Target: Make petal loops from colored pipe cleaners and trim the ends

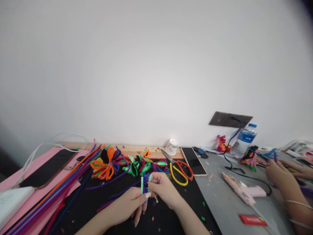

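Note:
Both hands meet above the black mat [171, 218], low in the middle of the view. My left hand [128, 203] is closed around a small upright bundle of blue and mint-green pipe cleaners [144, 183]. On the bundle's right side, my right hand [162, 189] pinches it between thumb and fingers. Part of the bundle is hidden by the fingers. Just behind lie finished-looking pipe cleaner shapes: an orange flower [111, 163] and a green-and-white looped piece [133, 166]. Scissors [179, 171] with red and yellow handles rest beyond my right hand.
Long loose pipe cleaners [70, 182] cross pink paper [14, 176] at left, near a dark phone [49, 168]. A white cup [171, 147] and another phone [194, 161] stand behind. Rightward are a glue gun [244, 191], a water bottle [244, 140] and another person's hand [280, 174].

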{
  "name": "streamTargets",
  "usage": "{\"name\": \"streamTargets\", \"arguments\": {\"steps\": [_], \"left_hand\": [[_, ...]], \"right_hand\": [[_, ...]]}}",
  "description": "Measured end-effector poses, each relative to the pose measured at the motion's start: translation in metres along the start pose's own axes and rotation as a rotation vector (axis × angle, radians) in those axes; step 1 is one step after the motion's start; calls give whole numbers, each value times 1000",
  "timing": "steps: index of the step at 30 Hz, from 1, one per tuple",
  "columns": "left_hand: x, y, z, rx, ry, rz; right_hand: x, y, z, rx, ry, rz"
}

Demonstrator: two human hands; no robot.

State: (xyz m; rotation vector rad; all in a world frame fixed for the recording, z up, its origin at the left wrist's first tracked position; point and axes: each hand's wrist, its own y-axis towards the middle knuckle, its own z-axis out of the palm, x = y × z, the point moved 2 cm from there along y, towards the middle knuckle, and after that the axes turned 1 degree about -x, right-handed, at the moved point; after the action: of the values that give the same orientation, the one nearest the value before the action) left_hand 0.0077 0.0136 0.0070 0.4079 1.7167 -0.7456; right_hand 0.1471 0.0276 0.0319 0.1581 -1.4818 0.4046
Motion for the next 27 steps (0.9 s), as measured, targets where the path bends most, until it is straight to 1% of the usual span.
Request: {"name": "streamTargets", "arguments": {"steps": [4,8,12,16,19,24,27], "left_hand": [[-8,-7,-2,16,91,3],[-16,-13,-3,96,87,-54],[-13,-15,-4,232,42,-140],[-5,-15,-4,307,35,-198],[-6,-17,-4,341,82,-233],[-20,-24,-3,352,187,-237],[-22,-23,-1,341,191,-204]], "right_hand": [[-2,-1,0,56,18,34],[-3,-3,0,116,31,43],[-2,-5,1,183,64,69],[-3,-7,0,195,24,120],[-4,-7,-1,182,-31,140],[-2,-8,1,186,-80,152],[1,-8,2,173,-93,131]]}}
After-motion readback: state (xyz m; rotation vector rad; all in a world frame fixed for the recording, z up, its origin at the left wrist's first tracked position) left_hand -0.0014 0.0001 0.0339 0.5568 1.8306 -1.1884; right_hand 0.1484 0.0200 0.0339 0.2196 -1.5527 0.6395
